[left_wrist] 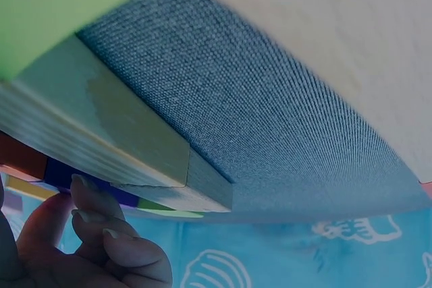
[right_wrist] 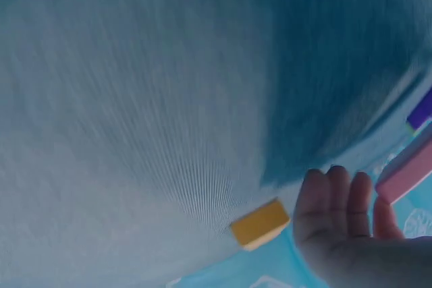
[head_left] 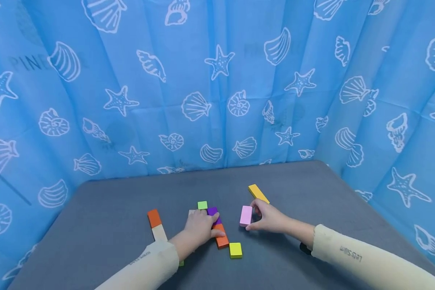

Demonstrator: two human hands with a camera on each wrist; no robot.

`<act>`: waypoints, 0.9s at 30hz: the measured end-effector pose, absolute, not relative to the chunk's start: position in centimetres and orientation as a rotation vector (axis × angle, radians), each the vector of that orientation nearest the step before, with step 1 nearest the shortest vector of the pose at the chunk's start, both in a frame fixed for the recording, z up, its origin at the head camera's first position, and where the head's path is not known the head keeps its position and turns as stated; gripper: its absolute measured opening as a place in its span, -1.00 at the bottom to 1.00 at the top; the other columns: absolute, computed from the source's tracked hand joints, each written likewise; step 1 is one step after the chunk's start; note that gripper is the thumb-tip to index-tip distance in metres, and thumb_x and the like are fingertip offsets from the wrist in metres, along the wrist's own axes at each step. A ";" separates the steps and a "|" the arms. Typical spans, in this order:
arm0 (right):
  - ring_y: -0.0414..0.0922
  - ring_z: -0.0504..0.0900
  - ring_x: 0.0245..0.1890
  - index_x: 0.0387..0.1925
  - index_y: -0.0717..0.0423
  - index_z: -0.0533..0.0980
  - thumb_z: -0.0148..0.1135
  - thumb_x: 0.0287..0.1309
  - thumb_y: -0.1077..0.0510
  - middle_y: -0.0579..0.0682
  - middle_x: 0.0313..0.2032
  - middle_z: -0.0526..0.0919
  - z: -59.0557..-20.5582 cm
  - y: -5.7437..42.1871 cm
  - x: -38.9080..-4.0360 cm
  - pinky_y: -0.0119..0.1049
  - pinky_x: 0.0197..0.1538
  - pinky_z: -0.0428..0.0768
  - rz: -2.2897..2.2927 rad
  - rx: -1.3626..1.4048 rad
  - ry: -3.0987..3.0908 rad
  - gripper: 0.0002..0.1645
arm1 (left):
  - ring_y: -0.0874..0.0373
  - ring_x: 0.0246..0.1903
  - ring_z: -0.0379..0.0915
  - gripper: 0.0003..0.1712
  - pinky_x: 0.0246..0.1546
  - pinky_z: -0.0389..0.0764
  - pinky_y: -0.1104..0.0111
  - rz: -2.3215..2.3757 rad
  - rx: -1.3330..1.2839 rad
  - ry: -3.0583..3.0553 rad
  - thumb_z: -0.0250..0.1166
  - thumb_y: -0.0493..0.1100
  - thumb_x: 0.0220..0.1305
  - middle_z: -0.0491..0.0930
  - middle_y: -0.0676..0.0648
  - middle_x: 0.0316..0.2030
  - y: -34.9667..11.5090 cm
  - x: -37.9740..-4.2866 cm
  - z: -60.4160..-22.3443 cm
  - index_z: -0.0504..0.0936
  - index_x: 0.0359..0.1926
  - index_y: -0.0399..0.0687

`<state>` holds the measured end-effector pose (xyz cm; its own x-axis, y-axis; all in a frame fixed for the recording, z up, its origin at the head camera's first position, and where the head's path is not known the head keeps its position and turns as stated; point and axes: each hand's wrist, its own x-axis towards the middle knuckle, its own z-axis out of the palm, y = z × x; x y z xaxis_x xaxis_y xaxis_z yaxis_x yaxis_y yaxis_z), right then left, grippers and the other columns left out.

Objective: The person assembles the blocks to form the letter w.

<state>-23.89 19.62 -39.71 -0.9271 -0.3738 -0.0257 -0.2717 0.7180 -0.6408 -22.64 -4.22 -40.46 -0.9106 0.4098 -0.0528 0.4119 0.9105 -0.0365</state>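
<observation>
My right hand (head_left: 270, 217) pinches a pink block (head_left: 245, 216) by its near and far ends, between thumb and index finger; the other fingers (right_wrist: 337, 197) extend beside it. Curled fingers of my left hand (head_left: 198, 227) hold a purple block (head_left: 212, 211) in a row of blocks, with the thumb on the orange block (head_left: 222, 240) adjoining it. A light green block (head_left: 202, 205) touches the row's far end. Part of a plain wooden block (head_left: 191, 212) shows past the left hand, which hides the rest. A yellow block (head_left: 235, 250) sits at the row's near end.
At left, a red-orange block (head_left: 154, 218) meets another plain wooden block (head_left: 159, 233), partly behind the left sleeve. Green shows below the left wrist. A long yellow-orange block (head_left: 258, 193) lies beyond the right hand. A blue shell-patterned curtain (head_left: 217, 121) borders the grey tabletop (head_left: 112, 225).
</observation>
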 end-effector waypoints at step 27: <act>-0.07 0.34 -0.22 -0.23 -0.04 0.47 0.45 0.04 -0.04 -0.02 -0.30 0.38 -39.7 19.9 -23.4 -0.18 -0.26 0.31 -0.772 -0.520 2.568 -0.64 | -0.04 -0.11 0.48 -0.20 0.06 0.46 0.11 -0.016 0.676 2.999 0.25 0.38 0.14 0.59 -0.20 0.02 -4.2 -22.4 -39.9 0.53 0.28 0.05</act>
<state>-23.39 19.89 -39.69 -0.8477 -0.4556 -0.2717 -0.2304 0.7776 -0.5850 -22.41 -4.21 -39.87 -0.9011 0.4283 -0.0680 0.4290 0.9033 0.0048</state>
